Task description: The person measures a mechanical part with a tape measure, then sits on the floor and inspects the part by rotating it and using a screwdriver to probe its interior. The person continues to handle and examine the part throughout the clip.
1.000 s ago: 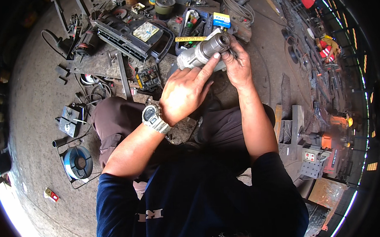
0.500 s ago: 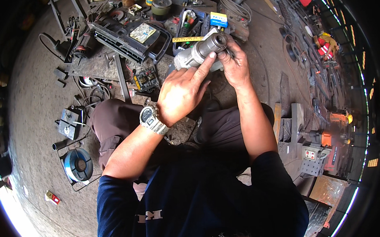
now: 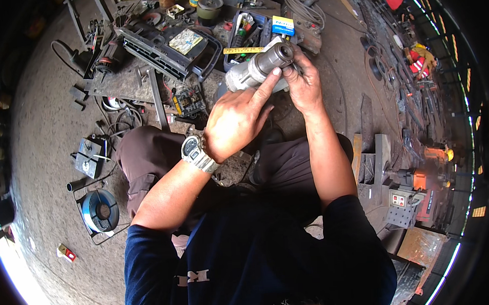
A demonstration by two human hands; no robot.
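Note:
Out in front of me is a grey metal tool housing (image 3: pixel 246 76), stepped and cylindrical, its round bored end tilted up to the right. My left hand (image 3: pixel 233 120) is closed on its near side, with the index finger stretched along the collar close to the bored end; some of the other fingers are hidden. At that end, my right hand (image 3: pixel 305 87) grips the housing from the right, its fingertips pressed against the rim and partly behind it. A flat pale piece shows behind the housing, too covered to name.
Beyond the housing lie an open toolbox (image 3: pixel 261 27), a yellow ruler (image 3: pixel 243 50) and a blue-and-yellow box (image 3: pixel 283 25). A case lid (image 3: pixel 158 51) rests at the left, near a bit set (image 3: pixel 188 101). A blue reel (image 3: pixel 101 211) stands left of my knee; an orange machine (image 3: pixel 412 178) is at right.
Both hands keep their hold on the housing, and the left index finger stays on the collar. The whole view has shifted very slightly; nothing else visibly differs.

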